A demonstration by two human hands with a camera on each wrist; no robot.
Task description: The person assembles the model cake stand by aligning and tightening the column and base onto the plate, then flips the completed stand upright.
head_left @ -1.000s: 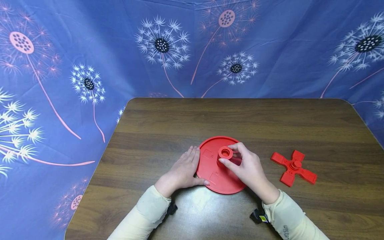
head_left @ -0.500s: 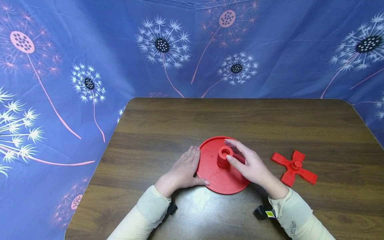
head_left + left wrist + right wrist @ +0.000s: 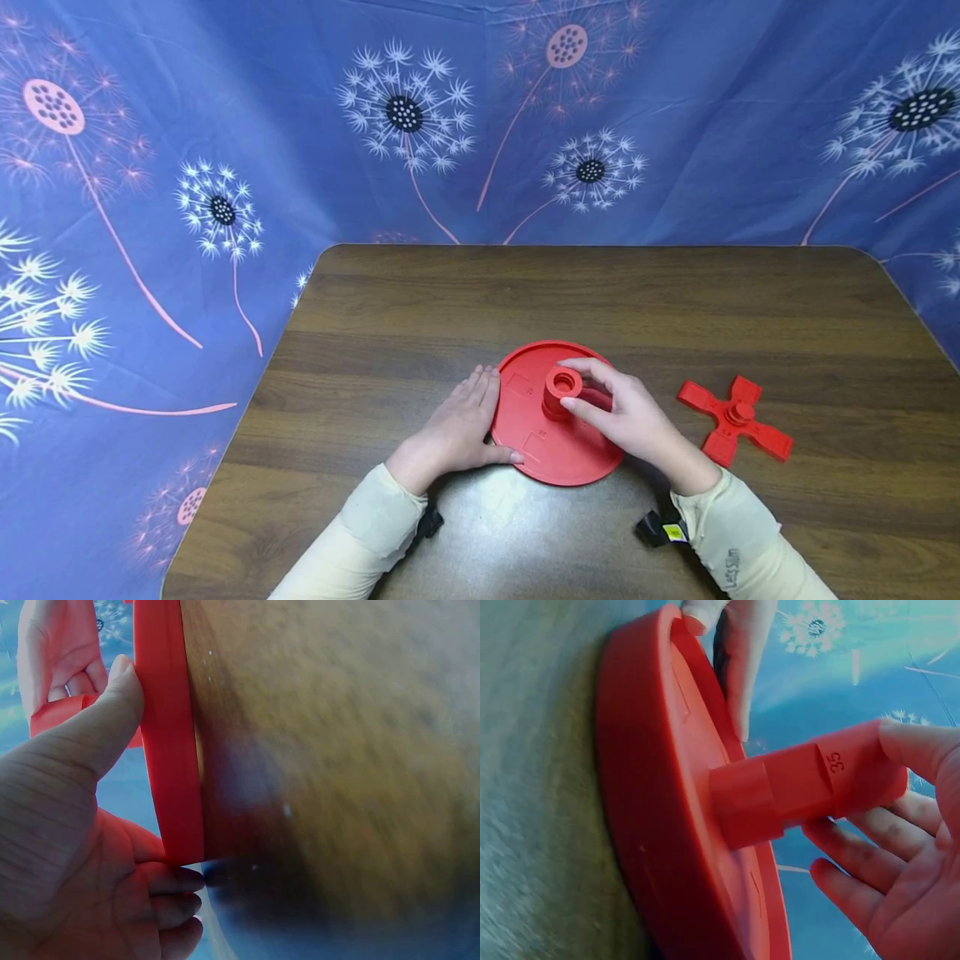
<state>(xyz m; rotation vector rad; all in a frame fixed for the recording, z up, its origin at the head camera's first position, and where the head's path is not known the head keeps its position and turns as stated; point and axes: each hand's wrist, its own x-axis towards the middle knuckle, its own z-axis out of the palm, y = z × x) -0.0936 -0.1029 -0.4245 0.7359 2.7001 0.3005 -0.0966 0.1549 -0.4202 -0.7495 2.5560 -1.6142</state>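
Observation:
A round red base with a raised rim [image 3: 517, 433] lies on the table. From its middle rises a hollow red post [image 3: 802, 780], upright and marked 35 on its side. My right hand [image 3: 633, 421] pinches the post near its top, thumb on the near side and fingers behind. At the base's left edge my left hand [image 3: 453, 425] rests with straight fingers along the rim, and its thumb touches the front edge. The left wrist view shows the base's outer wall [image 3: 171, 742] between that thumb and the fingers.
A red cross-shaped piece [image 3: 741, 414] with a round threaded stub at its centre lies right of the base. The wooden table [image 3: 420, 292] ends at a blue dandelion-print cloth [image 3: 480, 125] behind and at the left.
My right hand has loosened from the post, drawn back to the right, and closed on it again with thumb and fingers. The left hand and the base have stayed put.

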